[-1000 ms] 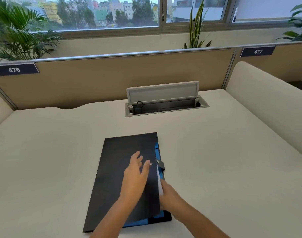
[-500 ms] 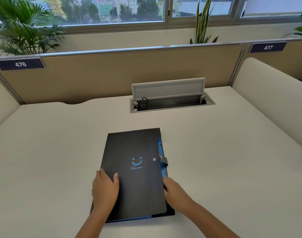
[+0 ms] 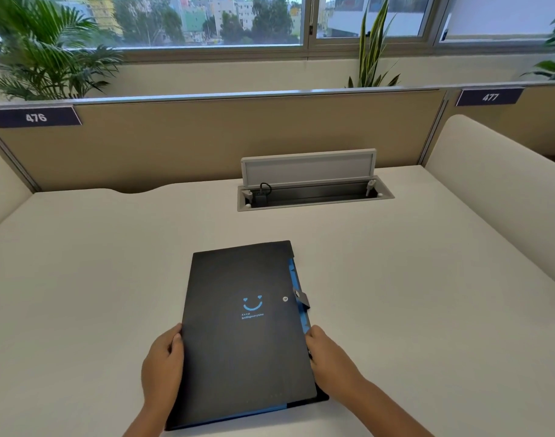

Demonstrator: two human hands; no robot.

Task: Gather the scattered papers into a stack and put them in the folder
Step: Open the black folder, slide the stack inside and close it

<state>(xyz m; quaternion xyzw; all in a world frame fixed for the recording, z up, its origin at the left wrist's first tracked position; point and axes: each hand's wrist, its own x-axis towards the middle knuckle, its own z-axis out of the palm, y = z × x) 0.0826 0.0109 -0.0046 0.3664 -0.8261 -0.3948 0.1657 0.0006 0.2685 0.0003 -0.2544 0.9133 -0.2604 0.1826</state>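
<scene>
Two hands are set against the long edges of a closed black folder lying flat on the white desk, nearest the viewer. The left hand is curled loosely over the left edge, thumb on the cover; the right hand is pressed to the right edge, its fingers hidden, so its grip cannot be told. The folder is judged light, thin and somewhat flexible, with a smooth cover, best taken by both long edges. A blue smiley print, a snap stud and a grey closure tab, seemingly unfastened, are seen. No loose papers are visible. Beyond, an open cable tray is set into the desk.
</scene>
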